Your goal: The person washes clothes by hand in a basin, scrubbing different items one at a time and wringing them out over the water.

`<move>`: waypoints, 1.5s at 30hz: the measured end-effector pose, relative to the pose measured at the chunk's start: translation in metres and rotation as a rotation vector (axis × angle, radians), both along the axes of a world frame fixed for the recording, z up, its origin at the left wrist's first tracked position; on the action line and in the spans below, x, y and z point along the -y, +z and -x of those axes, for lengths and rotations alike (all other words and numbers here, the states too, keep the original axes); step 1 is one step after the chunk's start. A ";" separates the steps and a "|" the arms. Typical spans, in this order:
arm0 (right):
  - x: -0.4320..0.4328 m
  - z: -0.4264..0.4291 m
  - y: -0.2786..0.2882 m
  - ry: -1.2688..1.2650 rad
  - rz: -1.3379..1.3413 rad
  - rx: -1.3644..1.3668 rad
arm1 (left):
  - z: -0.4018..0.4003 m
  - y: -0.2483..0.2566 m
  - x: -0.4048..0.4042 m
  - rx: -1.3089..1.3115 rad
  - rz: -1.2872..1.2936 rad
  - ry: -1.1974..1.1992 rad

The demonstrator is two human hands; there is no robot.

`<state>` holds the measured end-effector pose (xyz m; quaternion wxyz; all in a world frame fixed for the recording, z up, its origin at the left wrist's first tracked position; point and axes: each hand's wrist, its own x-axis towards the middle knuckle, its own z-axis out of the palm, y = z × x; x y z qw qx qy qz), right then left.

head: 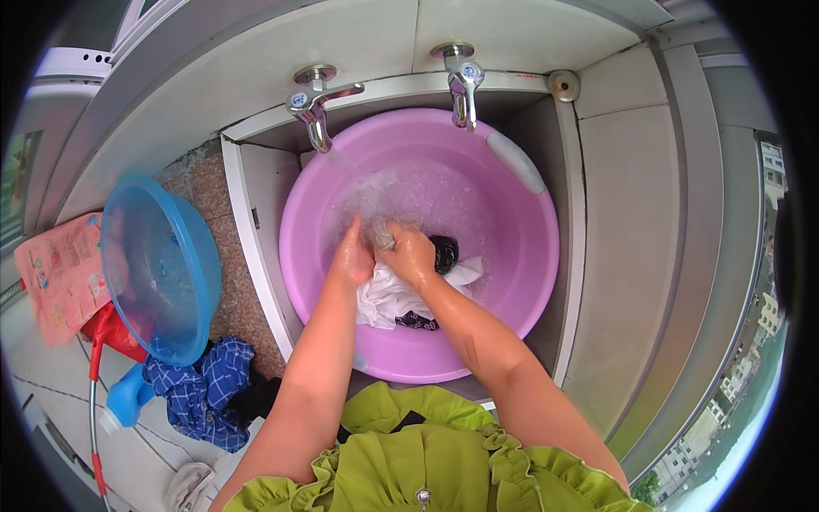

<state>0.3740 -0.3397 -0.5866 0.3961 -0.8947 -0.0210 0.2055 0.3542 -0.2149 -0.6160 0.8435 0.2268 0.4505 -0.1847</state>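
Note:
A pink-purple plastic basin [419, 358] with soapy water sits in a square sink, below two metal taps. My right hand [409, 253] grips a wet greyish cloth [384, 234] over the water. Beside it on the left, my left hand [356, 253] is held with its fingers extended, close to that cloth; whether it presses on it is hard to tell. Under and between my wrists lies white fabric [382, 297], partly in the water. A black cloth item [446, 255] shows right of my right hand, and a dark patterned piece [417, 320] lies on the white fabric's near edge.
Water runs from the left tap [312, 105]; the right tap [463, 83] hangs over the basin's far side. Left of the sink [256, 256] are a blue basin [208, 256], a pink bag [64, 275], blue checked cloth [205, 390] and a blue bottle [128, 397].

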 end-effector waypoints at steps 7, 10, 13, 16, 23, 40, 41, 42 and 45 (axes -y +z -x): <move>-0.035 -0.015 0.018 0.160 -0.184 0.438 | 0.019 -0.035 0.023 0.322 0.042 -0.082; 0.014 -0.076 -0.028 0.276 0.010 0.449 | 0.019 -0.013 0.007 0.193 -0.093 -0.410; 0.050 -0.103 -0.023 0.300 0.264 0.141 | 0.021 -0.013 -0.009 0.225 -0.807 -0.633; 0.024 -0.037 -0.038 0.063 0.532 0.242 | 0.038 -0.044 0.000 0.438 -1.631 -1.193; 0.071 -0.065 -0.057 0.359 0.300 0.167 | 0.010 -0.005 -0.013 0.344 -1.084 -1.556; -0.013 -0.061 -0.023 -0.146 0.195 0.456 | -0.028 0.008 -0.003 -0.097 -0.367 -0.061; 0.010 -0.081 -0.035 -0.138 0.393 0.203 | -0.027 0.008 -0.011 -0.100 -0.271 0.022; 0.049 -0.087 -0.059 -0.129 0.450 0.198 | -0.037 0.026 -0.009 -0.122 -0.344 0.017; 0.016 -0.069 -0.032 -0.100 0.419 0.053 | -0.019 -0.019 -0.028 0.301 -1.364 -0.610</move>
